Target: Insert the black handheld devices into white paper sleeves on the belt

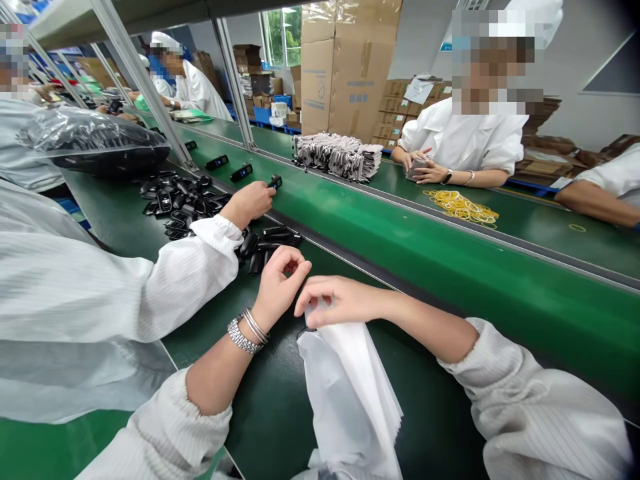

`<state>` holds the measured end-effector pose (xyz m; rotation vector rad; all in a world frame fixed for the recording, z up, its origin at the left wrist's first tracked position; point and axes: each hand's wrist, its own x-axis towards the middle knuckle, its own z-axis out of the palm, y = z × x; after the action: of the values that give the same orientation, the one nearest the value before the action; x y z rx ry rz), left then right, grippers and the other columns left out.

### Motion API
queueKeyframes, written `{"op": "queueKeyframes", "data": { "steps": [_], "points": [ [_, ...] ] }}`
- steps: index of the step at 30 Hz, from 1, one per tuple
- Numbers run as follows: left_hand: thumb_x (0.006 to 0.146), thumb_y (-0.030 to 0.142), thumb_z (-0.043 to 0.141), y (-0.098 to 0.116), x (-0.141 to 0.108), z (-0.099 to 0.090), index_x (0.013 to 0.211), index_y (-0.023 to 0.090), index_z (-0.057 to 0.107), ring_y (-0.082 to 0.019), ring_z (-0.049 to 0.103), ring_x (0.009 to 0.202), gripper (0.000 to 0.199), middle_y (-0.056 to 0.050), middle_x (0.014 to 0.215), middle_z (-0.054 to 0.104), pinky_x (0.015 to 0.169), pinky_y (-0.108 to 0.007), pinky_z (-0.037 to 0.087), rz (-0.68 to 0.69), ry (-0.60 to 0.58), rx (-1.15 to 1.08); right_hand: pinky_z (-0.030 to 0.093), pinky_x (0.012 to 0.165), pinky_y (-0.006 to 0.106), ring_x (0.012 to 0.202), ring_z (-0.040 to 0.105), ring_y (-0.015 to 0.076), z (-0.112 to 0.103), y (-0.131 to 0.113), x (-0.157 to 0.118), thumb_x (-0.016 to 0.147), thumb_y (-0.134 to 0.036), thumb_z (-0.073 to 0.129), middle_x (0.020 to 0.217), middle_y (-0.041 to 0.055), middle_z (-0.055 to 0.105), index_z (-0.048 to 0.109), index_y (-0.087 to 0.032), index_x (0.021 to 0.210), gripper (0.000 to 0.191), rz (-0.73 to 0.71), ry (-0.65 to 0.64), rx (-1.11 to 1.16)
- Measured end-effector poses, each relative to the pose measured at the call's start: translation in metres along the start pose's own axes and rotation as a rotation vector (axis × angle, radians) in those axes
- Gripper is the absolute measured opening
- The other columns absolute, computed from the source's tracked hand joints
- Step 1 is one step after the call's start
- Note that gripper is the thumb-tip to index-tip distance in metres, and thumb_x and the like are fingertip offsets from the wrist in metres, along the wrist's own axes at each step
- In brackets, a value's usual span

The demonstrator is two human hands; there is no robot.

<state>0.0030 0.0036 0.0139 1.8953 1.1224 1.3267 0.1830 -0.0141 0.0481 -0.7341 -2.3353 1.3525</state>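
Observation:
My left hand, with a watch and bangles at the wrist, is closed, its fingers curled toward the thumb over the dark green table. Whatever is in that pinch, if anything, is hidden. Close beside it, my right hand bends its fingers down around the top of a white, partly see-through bag. The bag hangs toward my lap, and a short black loop shows by its upper edge. Just beyond my left hand lie several black handheld devices in a loose heap.
A co-worker's hand at my left holds a black device over the green conveyor belt. More devices ride there. Across it are a stack of whitish pouches, yellow rubber bands and another person. A metal post rises left.

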Motion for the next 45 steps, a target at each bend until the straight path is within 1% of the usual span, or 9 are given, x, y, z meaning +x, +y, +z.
{"op": "queueKeyframes", "data": {
  "steps": [4,9,15,19,22,26,30,37,45],
  "points": [
    [0.089,0.025,0.058,-0.001,0.000,-0.001,0.076,0.019,0.056,-0.014,0.049,0.076,0.014,-0.002,0.085,0.055,0.069,-0.027,0.044,0.002,-0.008,0.006,0.045,0.083,0.028,0.094,0.057,0.0162,0.020,-0.007,-0.002,0.083,-0.031,0.070,0.105,0.0032,0.063,0.070,-0.022,0.100,0.019,-0.063,-0.091,-0.109],
    [0.089,0.023,0.058,0.000,-0.001,0.000,0.077,0.018,0.056,-0.013,0.048,0.074,0.012,-0.001,0.084,0.054,0.068,-0.026,0.043,-0.010,-0.022,-0.002,0.044,0.075,0.025,0.082,0.056,0.0131,0.033,-0.006,-0.001,0.085,-0.023,0.063,0.095,0.0011,0.064,0.067,-0.020,0.092,0.008,-0.042,-0.076,-0.095],
    [0.089,0.024,0.057,0.002,0.000,-0.001,0.078,0.018,0.057,-0.014,0.049,0.074,0.013,-0.002,0.084,0.055,0.068,-0.026,0.044,-0.009,-0.033,0.013,0.045,0.074,0.026,0.084,0.057,0.0146,0.023,-0.010,-0.006,0.079,-0.023,0.070,0.108,0.0034,0.067,0.062,-0.022,0.121,0.043,-0.029,-0.203,-0.118],
    [0.088,0.025,0.059,0.004,0.000,-0.002,0.073,0.019,0.053,-0.014,0.049,0.073,0.017,-0.001,0.080,0.054,0.068,-0.027,0.043,-0.003,-0.055,0.018,0.046,0.077,0.025,0.088,0.059,0.0142,0.010,-0.012,-0.009,0.080,-0.017,0.066,0.112,0.0022,0.068,0.062,-0.023,0.122,0.043,0.016,-0.278,-0.095],
    [0.089,0.028,0.059,0.007,-0.002,-0.003,0.066,0.018,0.048,-0.014,0.048,0.071,0.027,-0.001,0.073,0.051,0.068,-0.028,0.042,0.045,-0.170,-0.014,0.047,0.079,0.025,0.091,0.061,0.0142,-0.002,-0.009,-0.011,0.081,-0.020,0.068,0.112,0.0022,0.069,0.066,-0.022,0.115,0.035,0.034,-0.309,-0.059],
    [0.092,0.040,0.056,0.012,-0.005,-0.006,0.063,0.018,0.049,-0.014,0.048,0.068,0.037,-0.002,0.070,0.051,0.066,-0.029,0.041,0.127,-0.437,-0.086,0.049,0.083,0.026,0.091,0.063,0.0140,-0.015,-0.004,-0.016,0.082,-0.025,0.070,0.104,0.0026,0.070,0.069,-0.019,0.105,0.024,0.083,-0.352,0.023],
    [0.085,0.050,0.064,0.017,-0.007,-0.008,0.063,0.017,0.052,-0.014,0.048,0.066,0.042,-0.001,0.069,0.052,0.064,-0.028,0.041,0.152,-0.604,-0.111,0.051,0.081,0.027,0.088,0.066,0.0132,-0.021,0.001,-0.029,0.085,-0.022,0.066,0.101,0.0029,0.071,0.067,-0.018,0.101,0.017,0.170,-0.323,0.196],
    [0.078,0.037,0.077,0.027,-0.013,-0.005,0.074,0.018,0.064,-0.015,0.058,0.075,0.023,-0.002,0.079,0.063,0.073,-0.028,0.046,0.272,-0.806,-0.104,0.050,0.070,0.025,0.070,0.065,0.0102,-0.014,0.020,-0.060,0.082,-0.029,0.071,0.084,-0.0004,0.067,0.064,-0.016,0.093,0.018,0.284,-0.004,0.350],
    [0.085,0.024,0.068,0.036,-0.014,-0.009,0.077,0.016,0.063,-0.012,0.059,0.077,0.012,-0.001,0.082,0.064,0.077,-0.026,0.046,0.303,-0.905,-0.087,0.050,0.064,0.022,0.076,0.070,0.0125,-0.005,0.017,-0.067,0.084,-0.027,0.068,0.083,0.0001,0.068,0.064,-0.018,0.099,0.018,0.339,-0.118,0.466]
  ]
}}
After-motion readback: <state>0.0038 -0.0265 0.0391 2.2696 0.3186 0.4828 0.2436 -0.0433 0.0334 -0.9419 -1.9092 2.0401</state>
